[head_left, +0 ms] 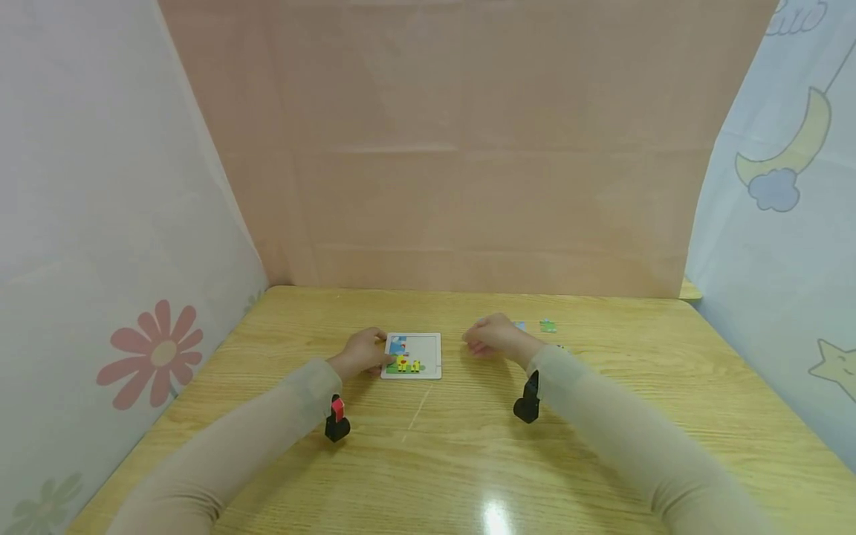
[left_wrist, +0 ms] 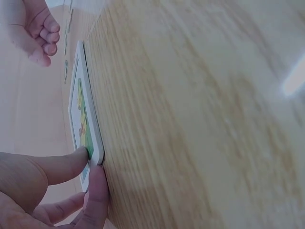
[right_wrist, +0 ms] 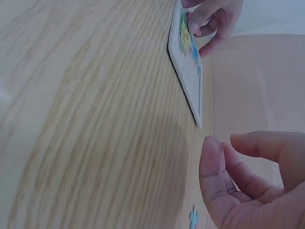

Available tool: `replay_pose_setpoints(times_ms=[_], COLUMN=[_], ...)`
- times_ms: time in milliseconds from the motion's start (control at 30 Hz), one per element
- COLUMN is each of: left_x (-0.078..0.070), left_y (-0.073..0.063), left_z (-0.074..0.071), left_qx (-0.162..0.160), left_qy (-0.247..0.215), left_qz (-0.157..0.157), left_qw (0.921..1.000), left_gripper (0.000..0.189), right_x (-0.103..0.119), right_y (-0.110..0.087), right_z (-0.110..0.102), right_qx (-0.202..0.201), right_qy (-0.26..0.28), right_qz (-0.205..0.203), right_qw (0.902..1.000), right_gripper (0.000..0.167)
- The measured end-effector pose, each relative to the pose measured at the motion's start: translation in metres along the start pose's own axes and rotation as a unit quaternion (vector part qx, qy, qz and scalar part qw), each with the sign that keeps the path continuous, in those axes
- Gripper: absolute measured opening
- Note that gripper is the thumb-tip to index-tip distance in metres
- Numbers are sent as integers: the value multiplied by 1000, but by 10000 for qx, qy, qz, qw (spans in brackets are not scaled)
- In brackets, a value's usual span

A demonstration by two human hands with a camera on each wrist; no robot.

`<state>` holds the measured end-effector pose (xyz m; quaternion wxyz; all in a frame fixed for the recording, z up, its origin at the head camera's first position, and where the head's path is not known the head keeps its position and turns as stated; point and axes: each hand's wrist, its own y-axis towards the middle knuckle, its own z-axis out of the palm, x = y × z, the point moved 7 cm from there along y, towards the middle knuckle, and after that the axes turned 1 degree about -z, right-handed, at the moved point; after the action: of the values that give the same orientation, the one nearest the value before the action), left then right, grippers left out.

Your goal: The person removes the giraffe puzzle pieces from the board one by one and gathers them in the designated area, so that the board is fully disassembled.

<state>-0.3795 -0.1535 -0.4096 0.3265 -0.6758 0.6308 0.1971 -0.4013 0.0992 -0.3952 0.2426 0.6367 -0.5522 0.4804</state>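
Observation:
A small white-framed jigsaw board lies flat on the table, with fitted pieces along its left side and bottom showing yellow figures on green. My left hand grips its left edge. In the left wrist view the thumb presses on the picture's corner, while a finger touches the board's outer edge. To the right of the board hovers my right hand, fingers loosely bent. Thumb and index fingertip stand slightly apart in the right wrist view, and no piece shows between them.
Beyond the right hand lie loose jigsaw pieces: a green one and a blue one, partly hidden by the hand. Another small piece shows below the right hand in its wrist view. A brown sheet hangs behind the wooden table.

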Motion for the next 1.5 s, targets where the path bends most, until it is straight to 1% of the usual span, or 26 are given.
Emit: replay_pose_setpoints(times_ms=[67, 233, 500, 633, 833, 933, 1000, 1133, 1233, 1500], left_x=[-2, -3, -4, -2, 2, 4, 5, 4, 2, 2], left_y=[-1, -3, -4, -3, 0, 0, -1, -1, -1, -4], left_z=[0, 0, 0, 1, 1, 1, 1, 1, 1, 0], left_qx=[-8, -39, -107, -124, -134, -140, -152, -181, -187, -202], left_qy=[1, 28, 119, 120, 93, 60, 51, 114, 174, 175], left_qz=[34, -43, -83, -89, -55, -92, -99, -120, -116, -39], left_qw=[10000, 10000, 9998, 9998, 9999, 9998, 9998, 9997, 9996, 9996], left_gripper=[53, 52, 50, 49, 51, 52, 52, 51, 51, 50], right_x=[4, 13, 23, 26, 28, 27, 27, 31, 34, 38], right_y=[1, 3, 10, 14, 15, 16, 16, 13, 11, 8], right_z=[6, 21, 44, 55, 74, 80, 82, 83, 86, 90], right_qx=[5, 73, 148, 200, 471, 501, 451, 375, 364, 358], right_qy=[34, 146, 381, 308, 201, 40, -71, -594, -1005, -1306], right_qz=[-50, -109, -38, -57, -106, -133, -113, -223, -315, -397], right_qw=[10000, 9998, 9992, 9993, 9986, 9986, 9989, 9973, 9938, 9900], right_gripper=[27, 26, 25, 23, 20, 18, 18, 18, 16, 9])
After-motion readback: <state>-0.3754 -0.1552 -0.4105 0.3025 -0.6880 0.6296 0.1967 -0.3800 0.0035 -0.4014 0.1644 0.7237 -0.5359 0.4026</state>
